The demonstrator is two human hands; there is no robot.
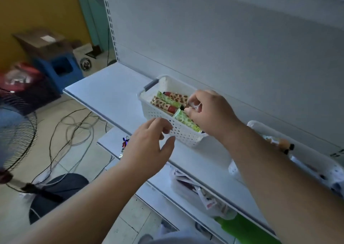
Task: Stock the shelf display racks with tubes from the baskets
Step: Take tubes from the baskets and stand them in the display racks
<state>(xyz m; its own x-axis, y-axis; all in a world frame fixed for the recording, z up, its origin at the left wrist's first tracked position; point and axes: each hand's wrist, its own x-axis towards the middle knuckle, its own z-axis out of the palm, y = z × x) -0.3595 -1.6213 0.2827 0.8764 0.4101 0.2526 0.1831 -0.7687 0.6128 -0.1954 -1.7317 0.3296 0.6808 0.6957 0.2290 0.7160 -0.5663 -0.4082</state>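
Note:
A white perforated basket (160, 113) stands on the white shelf (111, 94), holding several patterned tubes (167, 102) in green and brown prints. My right hand (210, 113) reaches into the basket from the right, its fingertips curled down among the tubes beside a green tube (186, 121); whether it pinches one is hidden. My left hand (149, 147) hovers at the basket's near wall, fingers loosely curved, thumb apart, holding nothing. A second white basket (297, 156) lies at the right, partly behind my right forearm, with tubes inside.
Lower shelves below hold packets (204, 193) and a green item (242, 229). On the floor to the left are a standing fan (16, 137), loose cables (74, 128), a blue stool (61, 70) and a cardboard box (44, 40).

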